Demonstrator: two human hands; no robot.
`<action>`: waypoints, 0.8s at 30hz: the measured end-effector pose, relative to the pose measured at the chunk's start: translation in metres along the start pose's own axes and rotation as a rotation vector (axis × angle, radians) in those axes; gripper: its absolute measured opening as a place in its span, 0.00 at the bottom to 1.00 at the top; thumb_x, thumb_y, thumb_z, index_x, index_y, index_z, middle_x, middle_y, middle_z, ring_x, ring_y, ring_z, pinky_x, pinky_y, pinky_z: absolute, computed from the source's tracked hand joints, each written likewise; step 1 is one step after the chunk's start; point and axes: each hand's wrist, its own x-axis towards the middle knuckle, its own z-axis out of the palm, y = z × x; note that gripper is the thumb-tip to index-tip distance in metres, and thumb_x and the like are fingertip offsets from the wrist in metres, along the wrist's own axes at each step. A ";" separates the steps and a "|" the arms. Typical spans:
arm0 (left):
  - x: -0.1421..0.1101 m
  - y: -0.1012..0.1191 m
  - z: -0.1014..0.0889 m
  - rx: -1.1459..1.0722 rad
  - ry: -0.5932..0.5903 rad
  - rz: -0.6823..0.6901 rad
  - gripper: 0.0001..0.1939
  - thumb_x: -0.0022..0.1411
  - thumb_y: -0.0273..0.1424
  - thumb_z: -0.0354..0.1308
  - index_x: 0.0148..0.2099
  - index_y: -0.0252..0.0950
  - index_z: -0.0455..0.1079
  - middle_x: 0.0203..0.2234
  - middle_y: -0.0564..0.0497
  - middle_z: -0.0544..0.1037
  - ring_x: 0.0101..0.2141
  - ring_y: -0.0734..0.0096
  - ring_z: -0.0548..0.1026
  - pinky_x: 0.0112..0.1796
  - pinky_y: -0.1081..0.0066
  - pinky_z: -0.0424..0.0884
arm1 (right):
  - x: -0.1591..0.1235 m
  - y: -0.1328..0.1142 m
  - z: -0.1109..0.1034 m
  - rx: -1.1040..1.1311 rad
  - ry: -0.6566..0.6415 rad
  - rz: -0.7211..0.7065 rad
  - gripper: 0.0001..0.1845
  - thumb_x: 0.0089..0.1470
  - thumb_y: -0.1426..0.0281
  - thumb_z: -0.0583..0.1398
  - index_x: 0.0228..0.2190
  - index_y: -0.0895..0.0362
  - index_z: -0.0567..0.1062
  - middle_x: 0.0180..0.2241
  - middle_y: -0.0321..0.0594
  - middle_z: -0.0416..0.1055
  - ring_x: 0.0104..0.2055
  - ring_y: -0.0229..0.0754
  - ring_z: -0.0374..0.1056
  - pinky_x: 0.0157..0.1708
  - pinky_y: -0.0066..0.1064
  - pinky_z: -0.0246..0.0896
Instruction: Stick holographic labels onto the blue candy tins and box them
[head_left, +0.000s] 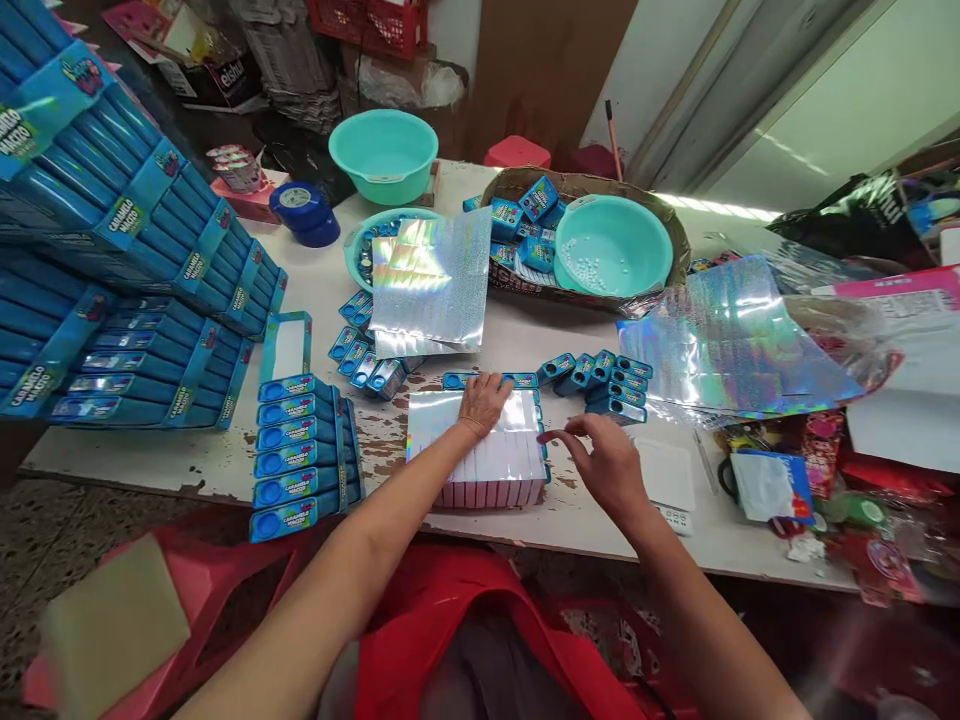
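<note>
My left hand (484,399) lies flat on top of a block of small boxes (495,470) wrapped in shiny holographic film, near the table's front edge. My right hand (604,458) hovers at the block's right side, fingers pinched near its edge; whether it grips the film I cannot tell. A row of small blue candy boxes (604,380) lies just beyond the block. More loose blue boxes (364,360) sit to the left behind it.
Tall stacks of blue display packs (112,250) fill the table's left. A finished stack (300,455) stands left of the block. Holographic sheets (431,285) (731,345), teal bowls (384,150) (611,245), a basket (667,225) and tape rolls (304,210) lie behind.
</note>
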 end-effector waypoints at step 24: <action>-0.298 -0.108 -0.208 -0.767 -0.035 -0.711 0.09 0.62 0.35 0.49 0.42 0.39 0.66 0.22 0.58 0.68 0.25 0.75 0.65 0.27 0.75 0.58 | -0.051 -0.271 0.116 0.871 -0.326 0.449 0.14 0.43 0.56 0.66 0.23 0.54 0.78 0.39 0.43 0.69 0.47 0.48 0.65 0.46 0.42 0.59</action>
